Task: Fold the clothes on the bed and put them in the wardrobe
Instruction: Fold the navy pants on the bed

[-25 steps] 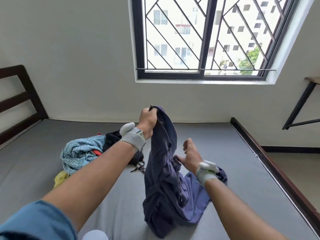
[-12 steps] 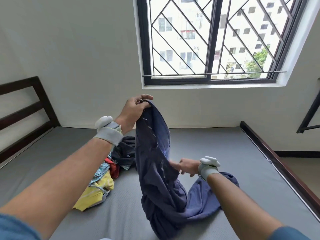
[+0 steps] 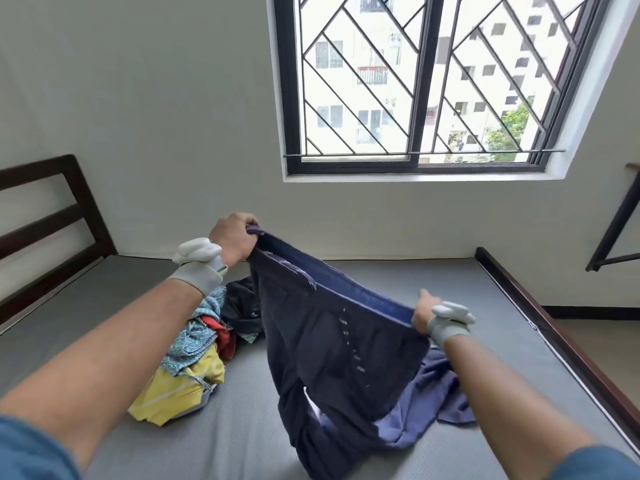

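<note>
near the middle of the frame the raised left hand [image 3: 232,239] pinches one end of the navy garment [image 3: 332,344], the lower right hand [image 3: 423,312] grips the other end, stretching it above the grey bed [image 3: 433,278], its lower part trailing on it.

Grey bed [image 3: 398,282], heaped clothes [image 3: 194,362], navy garment's [image 3: 332,358] lower end resting there

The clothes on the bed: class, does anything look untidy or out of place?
Yes. Beside the navy garment stretched between the left hand and right hand, a pile of clothes lies crumpled and unfolded on the bed.
</note>
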Motion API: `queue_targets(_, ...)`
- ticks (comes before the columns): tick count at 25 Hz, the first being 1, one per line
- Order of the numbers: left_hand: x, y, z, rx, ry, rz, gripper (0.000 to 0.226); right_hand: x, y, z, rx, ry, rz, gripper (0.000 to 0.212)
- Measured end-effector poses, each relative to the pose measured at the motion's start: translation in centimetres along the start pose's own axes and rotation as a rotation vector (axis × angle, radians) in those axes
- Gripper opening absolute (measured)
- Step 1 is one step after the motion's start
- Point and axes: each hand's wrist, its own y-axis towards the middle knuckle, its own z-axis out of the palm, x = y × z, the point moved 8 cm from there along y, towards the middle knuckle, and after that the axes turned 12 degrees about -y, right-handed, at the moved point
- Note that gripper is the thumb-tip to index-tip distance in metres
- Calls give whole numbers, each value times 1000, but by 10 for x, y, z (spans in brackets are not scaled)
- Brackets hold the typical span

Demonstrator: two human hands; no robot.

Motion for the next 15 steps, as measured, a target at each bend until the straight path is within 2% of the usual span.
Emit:
queue_targets(3, 41, -2, 16, 160, 301, -182, 26, -28, 14, -78, -206, 33, 68, 16)
queue_targets(6, 55, -22, 48, 368, 220, -287, 27, -50, 18, -112, -322, 252, 140, 13)
queue_targets(7, 52, -24, 49, 364, 168, -287, 26, -59, 18, -117, -359, 325, 169, 17)
queue_targets(10, 36, -4, 30, 191, 10, -243, 30, -68, 14, -148, -496, 411, 131, 25)
queue_targets(12, 19, -2, 24, 256, 110, -176, 21, -68, 13, -159, -462, 304, 84, 13)
queue_targets(14, 13, -21, 39, 385, 154, -180, 6, -66, 7, -153, -423, 194, 78, 12)
queue_targets(15, 17, -30, 47, 402, 197, -183, 11, -67, 4, -147, -446, 168, 88, 10)
